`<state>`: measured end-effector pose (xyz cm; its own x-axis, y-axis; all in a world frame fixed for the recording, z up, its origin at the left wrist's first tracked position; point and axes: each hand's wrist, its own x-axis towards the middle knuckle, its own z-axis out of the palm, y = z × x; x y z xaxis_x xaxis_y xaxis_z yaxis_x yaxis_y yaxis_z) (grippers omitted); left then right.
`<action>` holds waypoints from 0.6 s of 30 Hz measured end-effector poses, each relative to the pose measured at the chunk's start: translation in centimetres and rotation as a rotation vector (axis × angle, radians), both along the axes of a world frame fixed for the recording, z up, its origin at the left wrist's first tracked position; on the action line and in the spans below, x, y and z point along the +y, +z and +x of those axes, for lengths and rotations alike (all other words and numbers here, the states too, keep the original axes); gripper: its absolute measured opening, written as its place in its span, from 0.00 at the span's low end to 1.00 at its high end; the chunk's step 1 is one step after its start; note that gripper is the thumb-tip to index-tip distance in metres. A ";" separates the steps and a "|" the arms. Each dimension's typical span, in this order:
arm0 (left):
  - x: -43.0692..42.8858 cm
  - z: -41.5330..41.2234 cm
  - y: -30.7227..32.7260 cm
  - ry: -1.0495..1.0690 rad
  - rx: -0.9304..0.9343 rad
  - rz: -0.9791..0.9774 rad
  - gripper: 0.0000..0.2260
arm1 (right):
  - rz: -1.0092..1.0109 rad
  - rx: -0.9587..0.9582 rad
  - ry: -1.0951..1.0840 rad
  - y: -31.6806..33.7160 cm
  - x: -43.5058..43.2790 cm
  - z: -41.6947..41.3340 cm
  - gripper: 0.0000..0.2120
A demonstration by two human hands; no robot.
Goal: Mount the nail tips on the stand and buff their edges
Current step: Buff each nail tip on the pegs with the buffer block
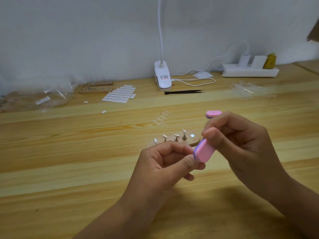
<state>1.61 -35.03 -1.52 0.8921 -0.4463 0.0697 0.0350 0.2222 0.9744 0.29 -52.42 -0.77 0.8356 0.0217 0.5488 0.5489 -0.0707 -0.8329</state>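
**A:** Which step is this?

**B:** Buffing, as I read it. The right hand (pixel 241 145) has its fingers curled round the top of a pink buffer block (pixel 204 152), which is held tilted above the counter (pixel 86 152). The left hand (pixel 164 166) has thumb and forefinger pinched shut against the block's lower end. I can't tell whether a nail tip sits in that pinch, since the fingers hide it.

**A:** And the stand?

**B:** The stand (pixel 188 140) is on the counter just behind the hands. Several of its pegs look to carry pale tips, but they're too small to be sure. A strip of loose nail tips (pixel 162 119) lies further back, and a second buffer (pixel 213 114) is near it.

**A:** Next move?

**B:** Probably short, light strokes along one edge with a steady pinch. A tip that small and slick could flick away.

**A:** How does the block look?

**B:** It has a pink face, a purple band along the side and rounded ends.
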 end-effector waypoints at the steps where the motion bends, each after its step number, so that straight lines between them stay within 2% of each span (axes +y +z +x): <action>1: 0.0 0.0 0.0 -0.004 0.004 -0.005 0.04 | 0.046 0.006 -0.015 0.2 -0.3 0.1 0.08; 4: 0.1 0.1 -0.2 -0.006 0.024 -0.030 0.03 | 0.155 0.057 -0.049 0.7 -1.4 0.5 0.07; 9: 0.1 0.3 -0.2 0.001 -0.023 -0.021 0.03 | 0.028 0.194 0.050 0.6 -1.9 0.6 0.06; 14: 0.2 0.4 -0.3 0.001 -0.035 -0.025 0.05 | 0.070 0.159 0.113 0.5 -0.9 0.4 0.06; 18: 0.2 0.4 -0.4 0.003 -0.045 -0.010 0.03 | 0.089 0.223 0.172 0.6 -1.3 0.6 0.06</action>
